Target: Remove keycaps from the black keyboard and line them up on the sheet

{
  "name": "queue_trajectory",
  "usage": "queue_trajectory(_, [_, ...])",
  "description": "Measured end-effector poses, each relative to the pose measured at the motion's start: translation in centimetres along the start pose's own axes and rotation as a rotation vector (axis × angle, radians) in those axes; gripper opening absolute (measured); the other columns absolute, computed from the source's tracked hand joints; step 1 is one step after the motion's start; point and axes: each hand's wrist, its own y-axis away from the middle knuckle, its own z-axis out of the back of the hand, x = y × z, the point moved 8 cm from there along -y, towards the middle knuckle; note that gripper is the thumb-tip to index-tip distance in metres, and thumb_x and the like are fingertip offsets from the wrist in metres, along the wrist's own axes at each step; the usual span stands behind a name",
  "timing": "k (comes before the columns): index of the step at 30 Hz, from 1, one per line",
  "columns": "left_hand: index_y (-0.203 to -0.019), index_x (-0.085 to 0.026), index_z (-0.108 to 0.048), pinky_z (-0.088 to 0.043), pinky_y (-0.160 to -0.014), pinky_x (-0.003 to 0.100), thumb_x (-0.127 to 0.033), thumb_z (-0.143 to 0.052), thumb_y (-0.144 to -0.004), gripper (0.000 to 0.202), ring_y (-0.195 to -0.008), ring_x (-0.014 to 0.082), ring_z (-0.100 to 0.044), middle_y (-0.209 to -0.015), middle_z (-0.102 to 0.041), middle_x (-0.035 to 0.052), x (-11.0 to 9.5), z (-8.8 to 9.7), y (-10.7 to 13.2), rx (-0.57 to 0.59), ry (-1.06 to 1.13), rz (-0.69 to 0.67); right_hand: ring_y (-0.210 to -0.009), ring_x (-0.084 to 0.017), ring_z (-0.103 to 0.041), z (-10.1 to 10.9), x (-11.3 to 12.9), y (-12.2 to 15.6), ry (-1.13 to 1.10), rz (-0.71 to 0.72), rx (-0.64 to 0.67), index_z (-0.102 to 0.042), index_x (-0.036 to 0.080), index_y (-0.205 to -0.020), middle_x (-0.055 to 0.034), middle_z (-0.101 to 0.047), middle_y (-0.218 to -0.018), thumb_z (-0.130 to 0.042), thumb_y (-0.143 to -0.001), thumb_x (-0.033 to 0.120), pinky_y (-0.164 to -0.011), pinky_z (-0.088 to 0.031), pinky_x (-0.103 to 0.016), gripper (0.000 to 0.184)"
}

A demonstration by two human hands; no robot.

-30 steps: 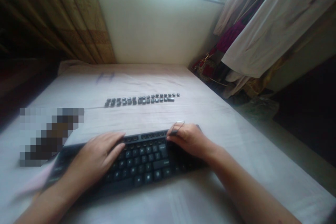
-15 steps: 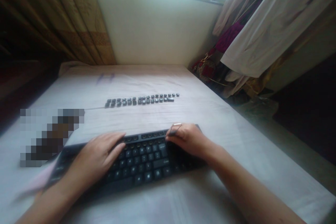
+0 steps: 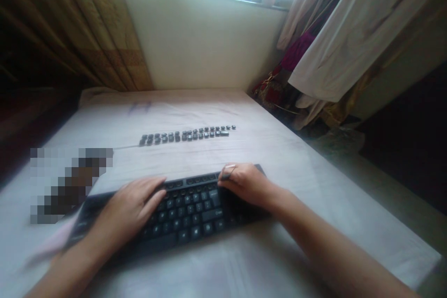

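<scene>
A black keyboard lies at a slant on the bed in front of me. Its letter keys are in place, while bare key sockets show along its upper rows. My left hand lies across its left part, fingers at the far edge and thumb on top, holding it. Over the upper right part is my right hand, its fingers closed in a pinch on a small wire-like tool with a pale bar and a dark end. The tool's contact with the keyboard is hidden by the fingers.
Beyond the keyboard, many loose black keycaps stand in two rows on the pale sheet. A blurred-out dark object lies at the left. Hanging clothes are at the right, a curtain at the left.
The view has shifted slightly. Both hands stay on the keyboard in nearly the same pose, and the keycap rows look unchanged.
</scene>
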Motion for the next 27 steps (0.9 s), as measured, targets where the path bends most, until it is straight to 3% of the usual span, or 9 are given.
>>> queue_trajectory(5, [-0.121,-0.019,-0.062,-0.044,-0.100,0.044,-0.059,-0.031,-0.091,0.058,-0.113,0.0275,-0.060,-0.122,-0.067,0.0089,0.1,-0.1,0.0,0.001,-0.002,0.007,-0.062,-0.012,-0.057,0.0,1.3,-0.5,0.144,0.020,0.094,-0.060,0.016,-0.073,-0.0028,-0.063,-0.076,-0.060,-0.086,0.019,-0.059,-0.043,-0.022,0.014])
queue_trajectory(12, [-0.118,-0.023,-0.064,-0.046,-0.098,0.042,-0.058,-0.034,-0.090,0.054,-0.110,0.0263,-0.062,-0.119,-0.069,0.0075,-0.1,0.3,0.0,-0.033,0.026,0.006,-0.066,-0.013,-0.060,0.0,-0.6,0.0,-0.012,-0.080,-0.009,-0.060,0.018,-0.071,-0.0016,-0.064,-0.071,-0.060,-0.087,0.021,-0.062,-0.045,-0.022,0.017])
queue_trajectory(18, [-0.119,-0.021,-0.064,-0.046,-0.098,0.044,-0.057,-0.035,-0.091,0.054,-0.111,0.0271,-0.062,-0.119,-0.068,0.0081,0.0,0.2,0.0,-0.030,0.023,0.004,-0.070,-0.014,-0.062,0.1,-0.6,0.7,-0.057,-0.029,-0.102,-0.061,0.019,-0.076,-0.0031,-0.065,-0.076,-0.058,-0.088,0.022,-0.066,-0.047,-0.023,0.013])
queue_trajectory(22, [-0.119,-0.021,-0.064,-0.046,-0.098,0.043,-0.058,-0.034,-0.091,0.055,-0.112,0.0273,-0.061,-0.119,-0.068,0.0079,0.0,0.3,0.0,-0.028,0.014,0.013,-0.068,-0.013,-0.063,0.8,-1.1,1.3,-0.163,-0.069,-0.207,-0.063,0.019,-0.079,-0.0014,-0.067,-0.074,-0.057,-0.089,0.023,-0.065,-0.048,-0.023,0.012])
queue_trajectory(27, [-0.118,-0.022,-0.065,-0.047,-0.097,0.044,-0.059,-0.033,-0.090,0.056,-0.110,0.0270,-0.062,-0.118,-0.069,0.0079,-0.1,0.4,0.0,-0.041,0.024,0.009,-0.070,-0.014,-0.065,0.6,-1.2,1.4,-0.179,-0.087,-0.170,-0.064,0.019,-0.079,-0.0017,-0.069,-0.076,-0.058,-0.088,0.025,-0.067,-0.050,-0.023,0.012])
